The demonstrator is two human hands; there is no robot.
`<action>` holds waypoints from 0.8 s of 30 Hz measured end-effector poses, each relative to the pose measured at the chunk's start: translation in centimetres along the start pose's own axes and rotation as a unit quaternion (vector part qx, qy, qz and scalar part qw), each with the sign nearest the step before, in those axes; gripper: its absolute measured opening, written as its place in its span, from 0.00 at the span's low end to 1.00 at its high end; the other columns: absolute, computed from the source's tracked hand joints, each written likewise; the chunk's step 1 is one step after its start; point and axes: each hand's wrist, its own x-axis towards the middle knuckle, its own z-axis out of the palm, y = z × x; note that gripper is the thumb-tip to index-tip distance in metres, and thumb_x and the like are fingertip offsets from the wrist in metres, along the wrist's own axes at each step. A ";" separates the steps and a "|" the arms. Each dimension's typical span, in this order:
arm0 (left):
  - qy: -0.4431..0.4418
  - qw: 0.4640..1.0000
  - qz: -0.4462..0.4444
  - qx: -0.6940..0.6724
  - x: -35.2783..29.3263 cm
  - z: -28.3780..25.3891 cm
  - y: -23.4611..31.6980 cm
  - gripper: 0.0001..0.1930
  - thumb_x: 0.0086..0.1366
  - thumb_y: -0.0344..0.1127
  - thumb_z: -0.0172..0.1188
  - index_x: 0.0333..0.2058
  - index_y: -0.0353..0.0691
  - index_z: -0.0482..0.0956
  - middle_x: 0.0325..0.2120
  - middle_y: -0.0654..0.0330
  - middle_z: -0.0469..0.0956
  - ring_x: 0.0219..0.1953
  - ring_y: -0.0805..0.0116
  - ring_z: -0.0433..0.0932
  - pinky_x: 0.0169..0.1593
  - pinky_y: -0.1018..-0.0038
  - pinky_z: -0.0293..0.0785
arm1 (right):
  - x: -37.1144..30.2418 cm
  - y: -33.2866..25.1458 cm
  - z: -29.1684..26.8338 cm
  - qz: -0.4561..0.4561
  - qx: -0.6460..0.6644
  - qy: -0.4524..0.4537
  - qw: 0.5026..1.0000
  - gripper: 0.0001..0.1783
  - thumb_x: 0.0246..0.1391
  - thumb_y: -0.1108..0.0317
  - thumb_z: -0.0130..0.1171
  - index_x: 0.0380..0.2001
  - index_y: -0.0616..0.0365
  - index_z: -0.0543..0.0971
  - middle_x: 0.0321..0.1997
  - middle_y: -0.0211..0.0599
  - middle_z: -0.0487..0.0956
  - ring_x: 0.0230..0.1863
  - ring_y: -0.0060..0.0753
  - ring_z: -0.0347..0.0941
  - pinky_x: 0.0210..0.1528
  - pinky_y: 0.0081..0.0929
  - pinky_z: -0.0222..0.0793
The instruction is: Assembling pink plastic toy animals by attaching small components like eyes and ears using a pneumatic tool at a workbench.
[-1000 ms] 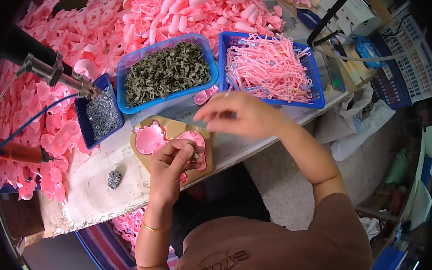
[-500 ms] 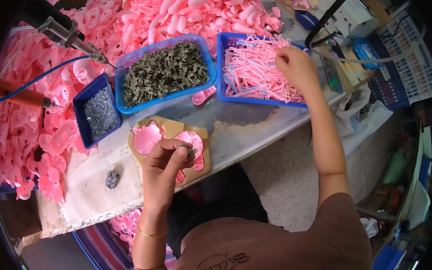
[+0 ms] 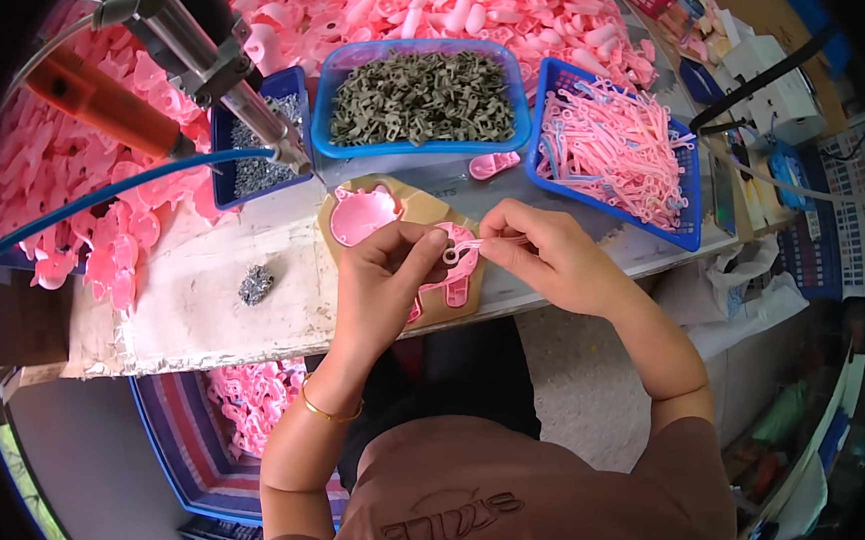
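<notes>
My left hand [image 3: 385, 278] is closed in a pinch over a tan holding block [image 3: 426, 206]. The small grey-green plastic part seen in its fingers earlier is now hidden by them. Opposite it, my right hand [image 3: 557, 259] pinches thin pink plastic strips with looped ends [image 3: 454, 253]; a ring end points at my left fingertips. In the block lies a round pink half shell [image 3: 365, 218]. Beside it, partly covered by my hands, rests a second pink shell piece [image 3: 458, 290].
Behind the block stand a blue tray of grey-green parts [image 3: 421, 100], a blue basket of pink strips [image 3: 610, 152] and a small bin of screws [image 3: 272, 131]. An orange screwdriver [image 3: 105, 102] hangs at left. Pink shells [image 3: 474, 1] heap behind; a screw pile [image 3: 256, 283] lies left.
My right hand has left the basket with pink strips and come to my left hand above the block. The view has shifted, and the hanging tools appear farther right.
</notes>
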 end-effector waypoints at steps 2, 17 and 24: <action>0.005 1.000 0.002 0.005 -0.1 -0.4 -0.1 0.10 0.70 0.34 0.61 0.39 0.31 0.81 0.32 0.61 0.82 0.33 0.78 0.81 0.40 0.80 0.80 | 0.2 0.2 0.7 -0.013 -0.008 0.025 1.000 0.08 0.64 0.69 0.58 0.41 0.63 0.74 0.31 0.33 0.77 0.32 0.21 0.73 0.37 0.22 0.70; -0.006 1.000 -0.004 0.006 -0.5 -0.9 -0.1 0.08 0.70 0.33 0.61 0.39 0.33 0.79 0.33 0.62 0.81 0.34 0.77 0.81 0.40 0.80 0.81 | 0.5 0.2 1.5 -0.077 -0.107 0.106 0.986 0.06 0.58 0.73 0.65 0.32 0.65 0.78 0.27 0.34 0.80 0.29 0.21 0.76 0.33 0.22 0.72; -0.064 0.988 -0.028 -0.140 -0.7 -1.4 -0.8 0.07 0.69 0.32 0.62 0.40 0.34 0.80 0.36 0.64 0.81 0.35 0.74 0.82 0.42 0.79 0.81 | 0.2 0.1 1.5 -0.074 -0.036 0.105 0.991 0.06 0.57 0.74 0.65 0.32 0.65 0.79 0.27 0.31 0.80 0.29 0.15 0.74 0.32 0.18 0.71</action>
